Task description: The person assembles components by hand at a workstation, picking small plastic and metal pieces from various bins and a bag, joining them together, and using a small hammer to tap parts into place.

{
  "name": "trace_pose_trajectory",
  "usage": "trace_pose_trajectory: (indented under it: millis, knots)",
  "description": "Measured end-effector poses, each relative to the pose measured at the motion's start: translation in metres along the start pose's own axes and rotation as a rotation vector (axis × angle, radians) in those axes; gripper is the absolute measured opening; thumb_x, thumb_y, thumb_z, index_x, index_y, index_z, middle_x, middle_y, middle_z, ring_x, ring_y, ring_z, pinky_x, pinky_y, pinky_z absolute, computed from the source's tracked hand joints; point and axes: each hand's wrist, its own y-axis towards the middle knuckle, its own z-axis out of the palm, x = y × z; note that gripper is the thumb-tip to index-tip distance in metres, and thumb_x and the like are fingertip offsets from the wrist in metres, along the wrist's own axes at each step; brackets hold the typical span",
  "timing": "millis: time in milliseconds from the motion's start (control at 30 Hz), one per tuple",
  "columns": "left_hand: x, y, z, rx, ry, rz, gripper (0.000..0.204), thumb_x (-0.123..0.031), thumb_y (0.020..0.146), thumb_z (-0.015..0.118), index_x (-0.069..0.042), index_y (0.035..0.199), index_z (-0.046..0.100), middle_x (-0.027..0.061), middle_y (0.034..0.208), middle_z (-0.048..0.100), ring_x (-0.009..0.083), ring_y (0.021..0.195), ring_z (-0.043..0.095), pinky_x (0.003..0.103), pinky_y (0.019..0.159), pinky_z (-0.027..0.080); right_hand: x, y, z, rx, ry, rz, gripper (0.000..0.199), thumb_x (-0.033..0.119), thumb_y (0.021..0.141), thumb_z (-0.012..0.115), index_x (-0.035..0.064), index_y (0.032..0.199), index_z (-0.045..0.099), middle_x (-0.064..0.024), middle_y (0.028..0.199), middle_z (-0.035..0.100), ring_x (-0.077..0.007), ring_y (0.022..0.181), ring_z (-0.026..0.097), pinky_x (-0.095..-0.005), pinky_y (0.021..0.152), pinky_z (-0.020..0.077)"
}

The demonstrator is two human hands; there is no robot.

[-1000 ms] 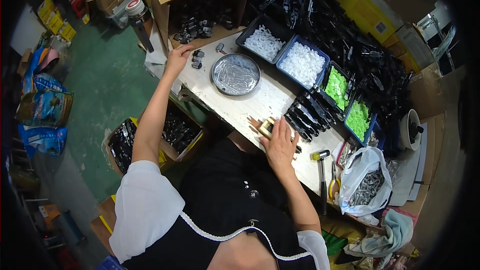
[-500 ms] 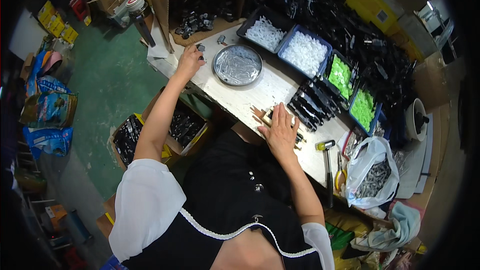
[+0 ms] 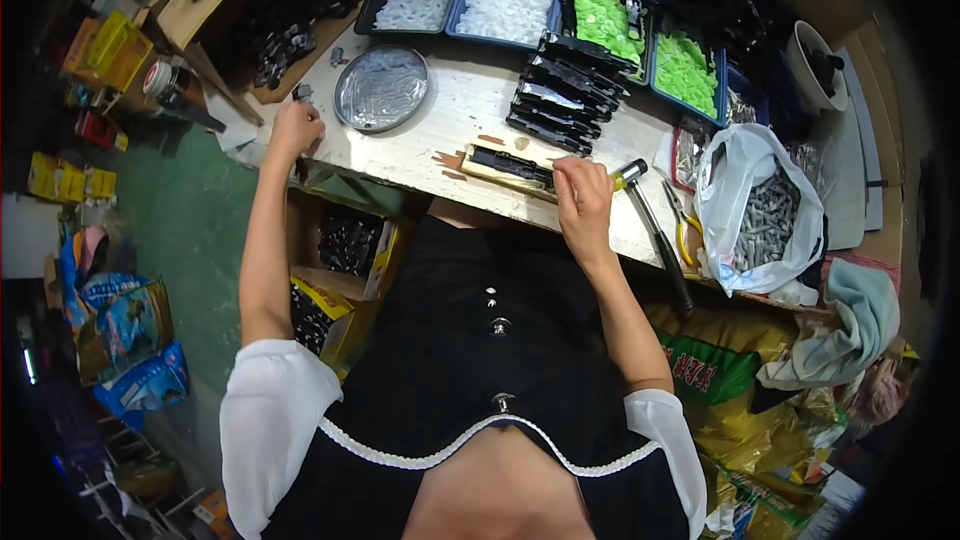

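Note:
Near the table's left edge, my left hand [image 3: 298, 127] is closed, its fingers curled; what they hold, if anything, is hidden. Just beyond its fingertips lies a small dark part [image 3: 303, 92]. My right hand [image 3: 585, 202] has its fingers bent together at the right end of a pale wooden block [image 3: 480, 173], and I cannot make out what is in them. A long black part [image 3: 508, 162] lies in that block's recess. Beside the right fingers is the yellow-tipped head of a hammer [image 3: 655, 225]. A round metal dish [image 3: 381, 90] stands between the hands, farther back.
Behind the block lies a row of black parts [image 3: 565, 90]. Trays of white pieces [image 3: 505, 5] and green pieces [image 3: 685, 75] line the back. To the right are yellow-handled pliers [image 3: 688, 235] and a white plastic bag [image 3: 720, 200] of grey parts. A cardboard box [image 3: 215, 25] stands back left.
The whole view has turned. My right hand has gone from lying flat over the wooden block to bent fingers at its right end, baring the black part. The left hand stays near the table's left edge.

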Motion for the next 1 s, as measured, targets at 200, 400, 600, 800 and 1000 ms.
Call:
trace_pose_trajectory:
  millis: [200, 400, 600, 800, 1000]
  knots:
    - [-0.082, -0.041, 0.0, 0.005, -1.196, -0.025, 0.015, -0.002, 0.077, 0.058, 0.003, 0.091, 0.061, 0.0052, 0.073, 0.06, 0.01, 0.062, 0.058, 0.021, 0.048, 0.045, 0.0, -0.009, -0.008, -0.016, -0.023, -0.002, 0.005, 0.005, 0.076, 0.057, 0.0053, 0.082, 0.056, -0.0037, 0.084, 0.056, -0.0209, 0.077, 0.049, -0.0322, 0.071, 0.0326]
    - [-0.187, -0.055, 0.03, 0.342, -1.238, 0.087, 0.013, -0.004, 0.073, 0.063, 0.003, 0.084, 0.063, 0.0063, 0.072, 0.056, 0.0112, 0.056, 0.056, 0.021, 0.047, 0.043, 0.006, -0.006, -0.005, -0.021, -0.036, 0.0, 0.006, 0.005, 0.077, 0.057, 0.0054, 0.082, 0.057, -0.0035, 0.084, 0.056, -0.0204, 0.077, 0.049, -0.0318, 0.073, 0.0321]
    - [-0.206, -0.055, 0.055, 0.163, -0.678, 0.271, 0.015, -0.011, 0.066, 0.063, -0.002, 0.078, 0.065, 0.0093, 0.069, 0.053, 0.0181, 0.06, 0.055, 0.03, 0.055, 0.045, 0.003, -0.013, -0.005, -0.024, -0.065, 0.022, 0.006, 0.006, 0.077, 0.057, 0.0058, 0.082, 0.057, -0.003, 0.084, 0.056, -0.0198, 0.078, 0.049, -0.032, 0.074, 0.0316]
    - [-0.192, -0.047, 0.059, 0.434, -1.123, -0.105, 0.012, 0.001, 0.067, 0.064, 0.003, 0.078, 0.061, 0.0037, 0.059, 0.051, 0.0084, 0.043, 0.044, 0.023, 0.037, 0.035, -0.002, -0.01, -0.003, -0.022, -0.084, 0.017, 0.005, 0.006, 0.076, 0.058, 0.0061, 0.081, 0.057, -0.0026, 0.084, 0.056, -0.0196, 0.078, 0.049, -0.0318, 0.073, 0.0314]
    - [-0.183, -0.042, 0.065, 0.55, -1.359, -0.28, 0.008, 0.004, 0.071, 0.063, 0.003, 0.076, 0.057, 0.0024, 0.057, 0.05, 0.0035, 0.037, 0.038, 0.017, 0.029, 0.026, -0.008, -0.004, -0.006, -0.029, -0.076, 0.035, 0.006, 0.005, 0.075, 0.058, 0.0061, 0.081, 0.057, -0.0026, 0.084, 0.057, -0.0196, 0.077, 0.049, -0.0318, 0.072, 0.0314]
